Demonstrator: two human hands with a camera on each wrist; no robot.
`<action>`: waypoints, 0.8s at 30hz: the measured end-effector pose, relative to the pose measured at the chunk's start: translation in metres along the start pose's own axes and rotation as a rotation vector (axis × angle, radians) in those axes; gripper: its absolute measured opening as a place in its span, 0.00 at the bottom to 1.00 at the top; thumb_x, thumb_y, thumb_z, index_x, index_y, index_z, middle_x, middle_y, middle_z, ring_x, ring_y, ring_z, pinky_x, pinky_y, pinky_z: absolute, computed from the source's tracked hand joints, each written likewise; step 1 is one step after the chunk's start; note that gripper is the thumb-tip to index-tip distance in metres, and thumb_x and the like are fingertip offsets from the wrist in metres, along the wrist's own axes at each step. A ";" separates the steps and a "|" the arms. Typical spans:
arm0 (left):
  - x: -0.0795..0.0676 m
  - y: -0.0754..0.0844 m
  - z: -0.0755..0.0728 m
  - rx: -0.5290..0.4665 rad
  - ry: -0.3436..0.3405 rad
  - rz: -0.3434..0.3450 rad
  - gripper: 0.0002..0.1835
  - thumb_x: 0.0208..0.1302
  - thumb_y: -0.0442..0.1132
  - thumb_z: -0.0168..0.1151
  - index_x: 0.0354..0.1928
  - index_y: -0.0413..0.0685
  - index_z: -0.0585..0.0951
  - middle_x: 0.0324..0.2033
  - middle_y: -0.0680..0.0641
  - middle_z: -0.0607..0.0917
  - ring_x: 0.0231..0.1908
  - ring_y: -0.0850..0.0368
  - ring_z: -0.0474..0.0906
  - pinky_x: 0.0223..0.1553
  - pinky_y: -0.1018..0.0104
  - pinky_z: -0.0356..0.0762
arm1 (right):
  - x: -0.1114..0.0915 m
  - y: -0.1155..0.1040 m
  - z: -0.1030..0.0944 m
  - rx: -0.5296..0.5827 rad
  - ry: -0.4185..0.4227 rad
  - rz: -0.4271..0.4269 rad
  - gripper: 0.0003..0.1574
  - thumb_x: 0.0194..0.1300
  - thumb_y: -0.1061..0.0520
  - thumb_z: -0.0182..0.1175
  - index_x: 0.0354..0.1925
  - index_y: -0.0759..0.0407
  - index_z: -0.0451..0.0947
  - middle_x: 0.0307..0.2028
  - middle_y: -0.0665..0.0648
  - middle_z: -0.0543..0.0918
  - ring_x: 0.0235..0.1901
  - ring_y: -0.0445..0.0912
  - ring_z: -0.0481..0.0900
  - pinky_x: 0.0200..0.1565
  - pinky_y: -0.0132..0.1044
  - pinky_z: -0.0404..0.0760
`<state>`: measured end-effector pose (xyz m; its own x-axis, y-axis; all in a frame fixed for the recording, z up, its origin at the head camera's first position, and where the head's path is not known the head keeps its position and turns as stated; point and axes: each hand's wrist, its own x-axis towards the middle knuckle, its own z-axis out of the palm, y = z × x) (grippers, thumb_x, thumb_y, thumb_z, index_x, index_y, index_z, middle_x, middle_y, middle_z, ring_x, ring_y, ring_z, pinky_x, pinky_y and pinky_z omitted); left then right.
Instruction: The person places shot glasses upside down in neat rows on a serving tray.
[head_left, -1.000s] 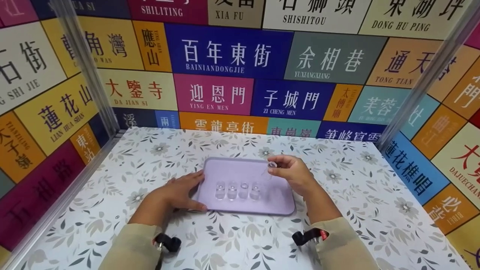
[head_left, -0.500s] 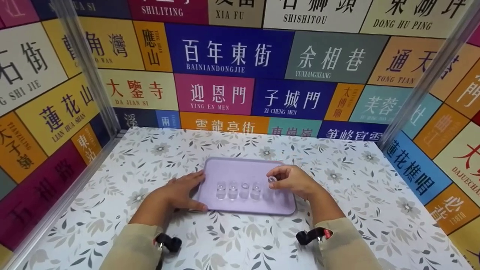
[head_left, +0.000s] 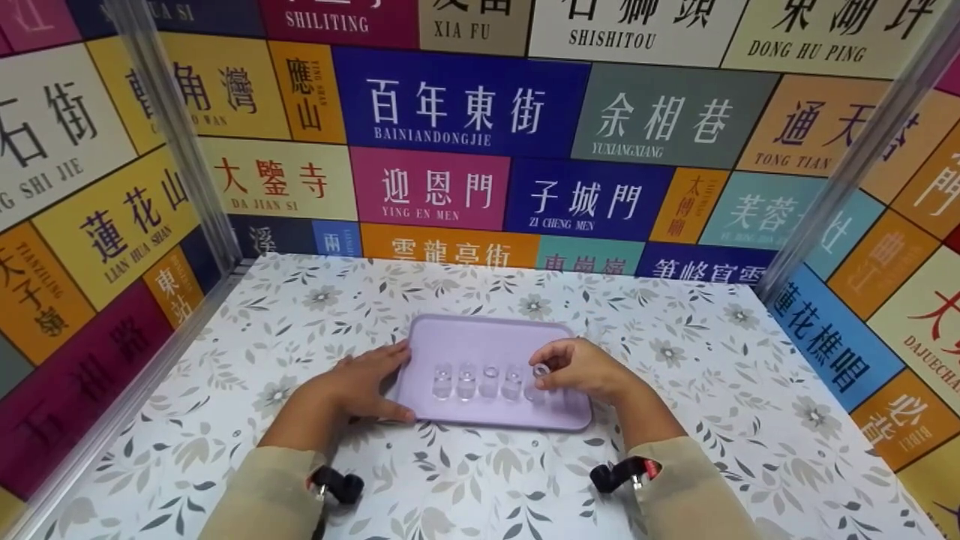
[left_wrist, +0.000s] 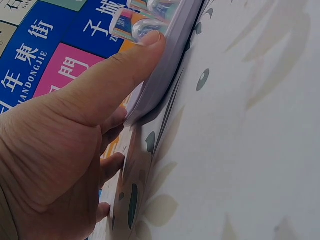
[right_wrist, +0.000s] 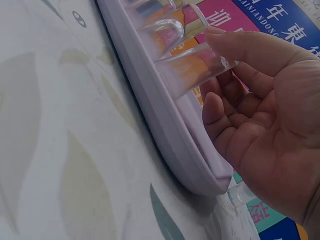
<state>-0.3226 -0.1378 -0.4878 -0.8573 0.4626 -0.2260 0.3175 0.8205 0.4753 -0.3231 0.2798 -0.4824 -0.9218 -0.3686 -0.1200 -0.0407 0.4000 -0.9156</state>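
Observation:
A lilac tray point(head_left: 480, 337) lies on the table, with several small clear tubes standing upright in a row on it; one clear tube point(head_left: 442, 381) marks the left end. My right hand point(head_left: 581, 367) pinches the top of the rightmost clear tube point(head_left: 538, 386) between thumb and fingers. In the right wrist view, this held tube point(right_wrist: 192, 70) stands by its neighbour, its base at the tray floor. My left hand point(head_left: 356, 386) rests at the tray's left end, fingers spread, thumb point(left_wrist: 135, 60) along the near rim. Its other fingers are partly hidden behind the thumb.
A white floral cloth point(head_left: 480, 480) covers the table. Printed sign panels point(head_left: 457, 97) stand behind and at both sides, with clear corner posts. In the right wrist view, another clear piece point(right_wrist: 241, 194) shows partly beyond the tray's corner.
My right hand has come down and toward me with the pinched clear tube, from above the tray's far right to the row's right end. The left hand has stayed still.

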 end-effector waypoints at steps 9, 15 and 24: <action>0.000 -0.002 0.000 0.018 -0.003 0.004 0.68 0.49 0.77 0.76 0.87 0.62 0.54 0.88 0.60 0.48 0.88 0.47 0.42 0.85 0.28 0.33 | 0.001 0.002 0.001 -0.019 -0.008 -0.003 0.30 0.55 0.61 0.82 0.57 0.64 0.86 0.43 0.51 0.88 0.44 0.44 0.82 0.45 0.28 0.84; 0.000 -0.002 0.000 0.016 -0.004 0.006 0.67 0.50 0.76 0.76 0.87 0.62 0.54 0.88 0.60 0.48 0.88 0.46 0.42 0.84 0.27 0.33 | -0.001 -0.003 -0.005 -0.008 0.018 -0.031 0.36 0.58 0.60 0.80 0.64 0.66 0.82 0.54 0.65 0.88 0.51 0.47 0.83 0.52 0.31 0.85; 0.002 -0.002 0.000 0.000 -0.014 -0.014 0.68 0.48 0.77 0.77 0.87 0.65 0.53 0.88 0.61 0.47 0.88 0.47 0.41 0.85 0.29 0.32 | -0.003 -0.003 -0.029 0.091 0.175 -0.067 0.36 0.62 0.63 0.77 0.67 0.67 0.79 0.63 0.67 0.84 0.61 0.54 0.82 0.55 0.30 0.86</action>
<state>-0.3246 -0.1381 -0.4893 -0.8560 0.4555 -0.2446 0.3054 0.8272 0.4716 -0.3315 0.3038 -0.4687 -0.9715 -0.2371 0.0034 -0.0764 0.2994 -0.9511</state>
